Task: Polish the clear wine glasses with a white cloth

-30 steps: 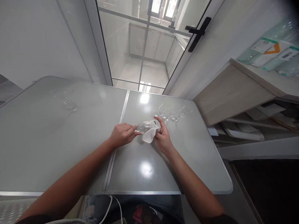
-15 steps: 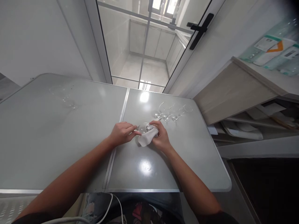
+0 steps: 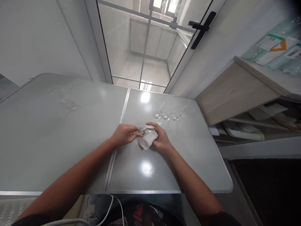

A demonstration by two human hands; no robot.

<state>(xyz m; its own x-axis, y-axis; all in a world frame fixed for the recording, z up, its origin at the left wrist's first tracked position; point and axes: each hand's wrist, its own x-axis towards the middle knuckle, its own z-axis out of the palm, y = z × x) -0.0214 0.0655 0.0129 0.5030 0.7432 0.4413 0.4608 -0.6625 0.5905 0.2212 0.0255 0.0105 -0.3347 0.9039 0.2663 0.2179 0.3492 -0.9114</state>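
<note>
My left hand [image 3: 124,135] is closed, thumb and fingers pinching the stem end of a clear wine glass [image 3: 142,131]. The glass lies tilted on its side between both hands, above the table [image 3: 164,175]. A white cloth [image 3: 148,140] is bunched in my right hand [image 3: 162,138], whose fingers wrap it against the bowl. Part of the bowl is hidden by cloth and fingers; whether cloth reaches inside the rim I cannot tell.
Beyond my hands, 3 clear stemmed glasses [image 3: 167,118] stand in a row. Another clear stemmed glass [image 3: 73,107] is at the far left. A wooden shelf unit [image 3: 235,84] borders the table's right side. A glazed door [image 3: 148,47] is behind the table.
The cloth and my right hand's fingers have shifted slightly left over the bowl, covering more of it. The glass has turned a little in my left hand's pinch.
</note>
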